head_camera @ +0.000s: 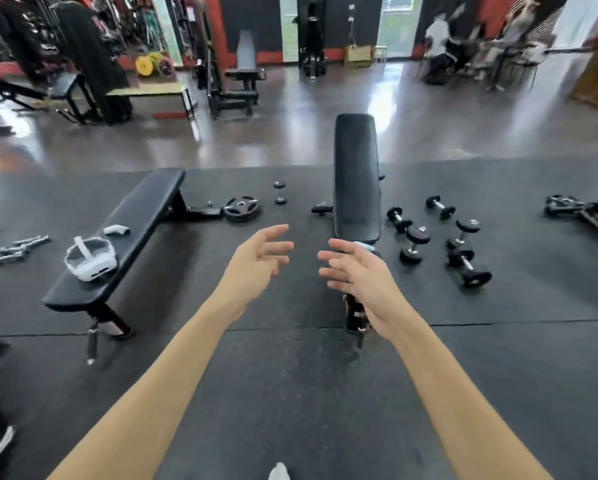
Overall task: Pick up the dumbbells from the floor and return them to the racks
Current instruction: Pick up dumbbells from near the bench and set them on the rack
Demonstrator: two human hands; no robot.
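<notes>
Black rubber matting [290,393] covers the near floor, giving way farther off to a glossy, reflective surface; both bare arms reach forward over the mat, the left hand [256,261] and right hand [359,271] facing each other with fingers spread and loosely curled, holding nothing. A flat bench [127,233] lies on the left, angled away to the right, carrying a white headset [89,259] and a small white controller [116,230]; an adjustable bench [356,178] stands straight ahead with its long pad running away from the camera, its near end partly hidden behind the right hand. Between the two benches a weight plate [241,208] lies flat, and just beyond it a small dumbbell [280,192] rests on the mat with its axis pointing away from the viewer. The dumbbell cluster [439,237] sits to the right of the adjustable bench, well apart from both hands: five black-headed pieces with chrome handles, scattered at differing angles, most lying diagonally, the nearest one [469,268] slanting toward the lower right. Chrome handles [18,249] lie at far left on the mat; a piece of frame equipment [581,213] sits at far right; machines and blurred figures fill the background.
</notes>
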